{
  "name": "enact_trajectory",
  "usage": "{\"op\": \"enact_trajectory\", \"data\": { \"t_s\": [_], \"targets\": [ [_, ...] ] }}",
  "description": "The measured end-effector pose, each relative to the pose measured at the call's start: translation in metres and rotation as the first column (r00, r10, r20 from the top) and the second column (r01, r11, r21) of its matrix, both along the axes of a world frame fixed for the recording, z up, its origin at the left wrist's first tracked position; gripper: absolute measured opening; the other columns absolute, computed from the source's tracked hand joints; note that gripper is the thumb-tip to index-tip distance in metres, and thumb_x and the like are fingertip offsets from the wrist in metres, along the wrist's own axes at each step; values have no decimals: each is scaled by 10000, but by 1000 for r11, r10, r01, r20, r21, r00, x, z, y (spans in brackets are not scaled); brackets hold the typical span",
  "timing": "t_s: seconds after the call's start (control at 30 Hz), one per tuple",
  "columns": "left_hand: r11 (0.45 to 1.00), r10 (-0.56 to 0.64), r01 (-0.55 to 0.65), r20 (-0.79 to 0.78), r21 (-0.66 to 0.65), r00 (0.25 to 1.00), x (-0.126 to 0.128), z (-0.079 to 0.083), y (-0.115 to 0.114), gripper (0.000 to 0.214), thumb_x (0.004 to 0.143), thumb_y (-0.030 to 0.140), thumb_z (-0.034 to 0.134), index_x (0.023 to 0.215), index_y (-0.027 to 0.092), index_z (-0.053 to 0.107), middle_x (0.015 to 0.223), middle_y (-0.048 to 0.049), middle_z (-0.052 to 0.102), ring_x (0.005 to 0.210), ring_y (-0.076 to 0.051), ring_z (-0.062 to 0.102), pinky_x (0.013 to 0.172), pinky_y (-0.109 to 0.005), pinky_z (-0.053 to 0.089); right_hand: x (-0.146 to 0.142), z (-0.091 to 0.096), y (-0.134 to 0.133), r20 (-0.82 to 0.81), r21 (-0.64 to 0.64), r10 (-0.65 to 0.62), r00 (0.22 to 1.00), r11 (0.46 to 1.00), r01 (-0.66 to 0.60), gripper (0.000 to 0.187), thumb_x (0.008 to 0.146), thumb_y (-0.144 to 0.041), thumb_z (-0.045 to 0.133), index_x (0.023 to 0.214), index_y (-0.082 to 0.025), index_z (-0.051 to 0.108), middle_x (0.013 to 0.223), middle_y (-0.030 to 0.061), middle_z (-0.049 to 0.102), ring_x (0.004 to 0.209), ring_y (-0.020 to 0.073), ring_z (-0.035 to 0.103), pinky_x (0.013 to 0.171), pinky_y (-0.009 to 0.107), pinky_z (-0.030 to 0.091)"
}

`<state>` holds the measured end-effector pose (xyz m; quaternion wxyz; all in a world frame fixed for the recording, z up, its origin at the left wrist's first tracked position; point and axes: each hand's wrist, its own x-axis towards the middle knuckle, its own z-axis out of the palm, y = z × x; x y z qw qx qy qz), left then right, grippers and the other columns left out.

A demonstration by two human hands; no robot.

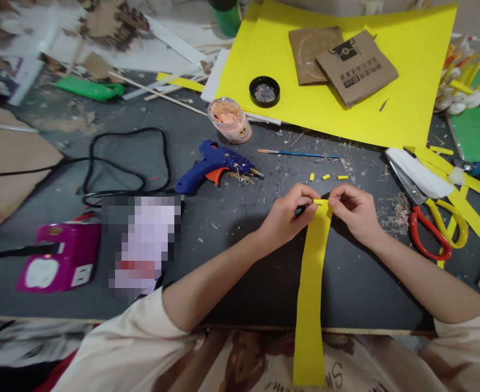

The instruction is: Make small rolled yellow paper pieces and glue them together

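Observation:
A long yellow paper strip [312, 288] runs from my fingers down over the table's front edge. Its far end is curled into a narrow roll, pinched on the left side by my left hand [291, 213]. On the right side of the same end, the thumb and fingertips of my right hand [354, 211] close on the strip. Just beyond my hands lie small yellow paper rolls [325, 177], apart from one another. A thin blue paintbrush [299, 154] rests behind them.
Left of my hands lies a blue glue gun [213, 166], its black cable [168, 158] looped nearby. An open jar [229, 122] stands behind it. Scissors [430, 234] and yellow strips lie at right. A large yellow sheet [411, 103] bears cardboard pieces [358, 68]. A magenta box [62, 256] sits left.

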<state>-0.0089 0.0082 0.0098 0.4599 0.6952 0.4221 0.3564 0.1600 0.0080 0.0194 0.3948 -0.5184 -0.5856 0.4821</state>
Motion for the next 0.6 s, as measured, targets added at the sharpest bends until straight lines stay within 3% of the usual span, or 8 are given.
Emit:
{"op": "enact_trajectory", "data": {
  "t_s": [0.6],
  "targets": [
    [1000,10,-10,9,13,1000,0,-2,0,31,843,180,500,873,177,491,772,8,651,724,-91,668,632,-171,476,1,-3,0,20,49,0,1000,999,-1,109,740,-197,552,636,-185,522,542,-58,452,478,59,386,449,200,294]
  ]
}}
